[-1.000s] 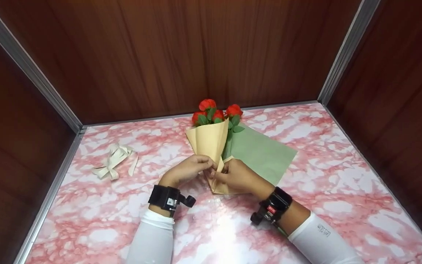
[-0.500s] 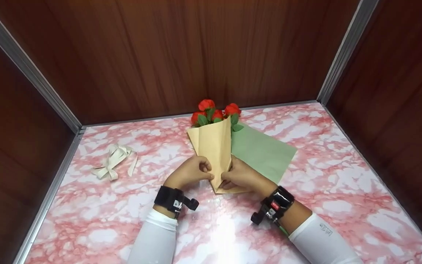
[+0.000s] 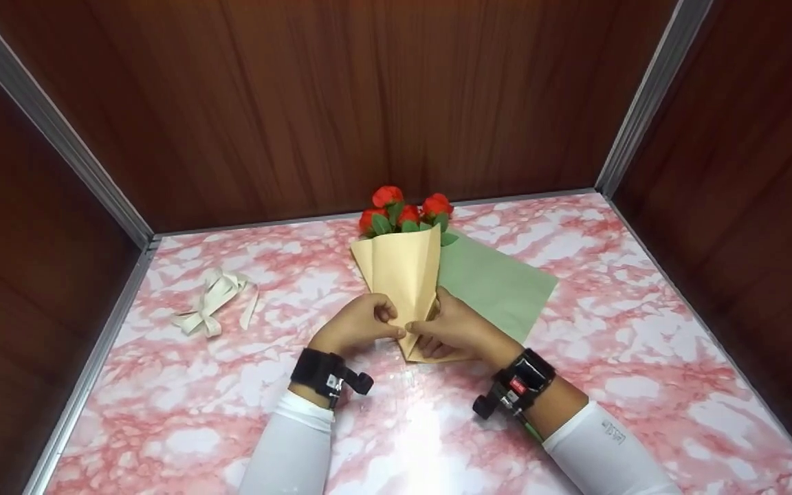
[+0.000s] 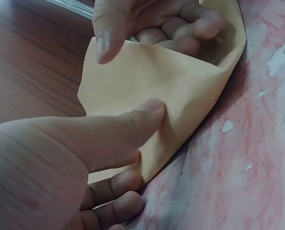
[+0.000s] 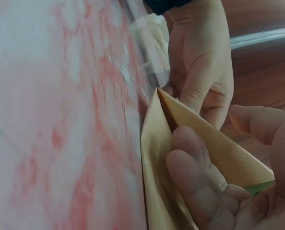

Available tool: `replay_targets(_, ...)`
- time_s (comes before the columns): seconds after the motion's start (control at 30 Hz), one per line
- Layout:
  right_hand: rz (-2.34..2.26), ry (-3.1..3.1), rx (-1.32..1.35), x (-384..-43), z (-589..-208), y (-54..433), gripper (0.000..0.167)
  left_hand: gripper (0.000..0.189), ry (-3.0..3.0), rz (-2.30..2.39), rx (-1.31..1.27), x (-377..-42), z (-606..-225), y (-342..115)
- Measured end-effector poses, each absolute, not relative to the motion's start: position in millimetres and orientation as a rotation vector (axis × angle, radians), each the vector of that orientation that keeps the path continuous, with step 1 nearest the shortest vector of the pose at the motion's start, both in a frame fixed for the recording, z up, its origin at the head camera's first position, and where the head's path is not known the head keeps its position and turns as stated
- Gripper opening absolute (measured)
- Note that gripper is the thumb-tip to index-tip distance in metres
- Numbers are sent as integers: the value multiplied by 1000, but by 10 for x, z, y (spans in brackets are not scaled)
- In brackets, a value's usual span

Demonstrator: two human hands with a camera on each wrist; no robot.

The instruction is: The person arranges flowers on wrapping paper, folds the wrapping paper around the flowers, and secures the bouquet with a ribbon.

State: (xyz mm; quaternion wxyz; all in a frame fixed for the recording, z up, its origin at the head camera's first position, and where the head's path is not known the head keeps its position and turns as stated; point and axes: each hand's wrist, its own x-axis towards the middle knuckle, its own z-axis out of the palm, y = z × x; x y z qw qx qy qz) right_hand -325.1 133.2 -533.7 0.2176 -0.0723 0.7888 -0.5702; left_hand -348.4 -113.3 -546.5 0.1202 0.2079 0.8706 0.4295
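Observation:
Several red roses (image 3: 388, 196) with green leaves stick out of tan wrapping paper (image 3: 396, 265) folded round their stems. My left hand (image 3: 363, 322) pinches the paper's lower left side, its thumb (image 4: 142, 120) flat on the front and its fingers at the edge. On the right, my right hand (image 3: 461, 326) holds the loose flap. Its fingers (image 5: 190, 177) are inside the fold, and its thumb (image 4: 106, 43) lies over the flap's outer face. The stems are hidden within the paper.
A sheet of green paper (image 3: 499, 285) lies under the bouquet's right side. Left of the hands is a cream ribbon (image 3: 216, 299), loosely bunched. The pink marbled table (image 3: 162, 412) is bounded by dark wood panels (image 3: 313, 103) behind and at both sides.
The tan flap has swung right, covering more of the front. My left hand has slid down slightly along the paper. My right fingers have moved inside the fold, its thumb shifting left.

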Motion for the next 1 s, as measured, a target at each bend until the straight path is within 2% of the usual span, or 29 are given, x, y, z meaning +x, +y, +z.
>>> replay_targets(0.1, -1604, 2136, -238, -3246, -5346, 1312, 78, 35, 2550, 1253, 626, -3482, -5467, -1140)
replay_targets(0.33, -1654, 2046, -211, -3243, -5336, 1322, 70, 34, 2563, 1237, 644, -3488, -5493, -1161)
replay_targets(0.5, -1645, 2024, -260, -3237, -5340, 1317, 73, 34, 2543, 1221, 644, -3479, -5475, -1156)
replay_targets(0.8, -1733, 1903, -163, -3280, -5380, 1345, 68, 31, 2492, 1285, 624, -3487, -5481, -1197)
replay_targets(1.0, -1765, 1850, -132, -3277, -5411, 1359, 71, 24, 2478, 1311, 600, -3479, -5475, -1198)
